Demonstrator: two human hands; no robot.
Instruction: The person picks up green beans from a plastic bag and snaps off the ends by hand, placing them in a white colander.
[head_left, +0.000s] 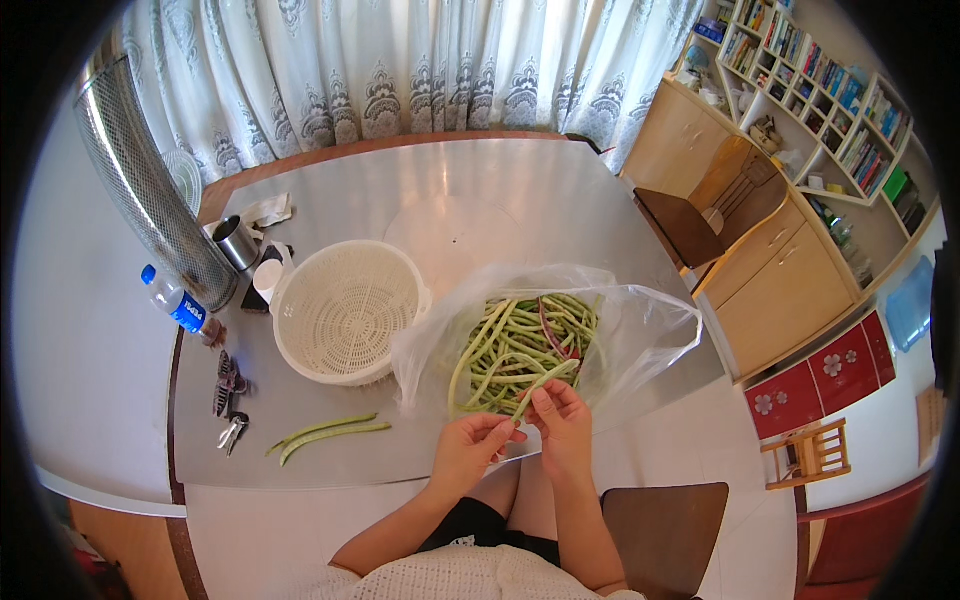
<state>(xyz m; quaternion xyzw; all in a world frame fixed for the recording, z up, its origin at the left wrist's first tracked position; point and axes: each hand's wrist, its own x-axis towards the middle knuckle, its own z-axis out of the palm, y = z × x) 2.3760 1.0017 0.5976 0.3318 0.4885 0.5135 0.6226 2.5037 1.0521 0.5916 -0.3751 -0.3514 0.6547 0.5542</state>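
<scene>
My left hand (480, 444) and my right hand (556, 420) hold one long green bean (541, 381) between them at the table's near edge. My left fingertips pinch its lower end; the right fingers grip it a little higher. Just beyond the hands, a clear plastic bag (641, 319) lies wide open, full of long green beans (517, 330), with one purplish pod among them. Left of the bag stands a cream plastic colander (341, 311) with nothing in it. Two separate bean pods (334, 433) lie on the metal tabletop to the left of my hands.
At the table's left side are a Pepsi bottle (180, 304), a steel cup (235, 243), a white roll (268, 277), a dark hair claw clip (225, 384) and keys (233, 433). A perforated metal pipe (150, 172) rises there. A brown chair seat (664, 532) is beside me.
</scene>
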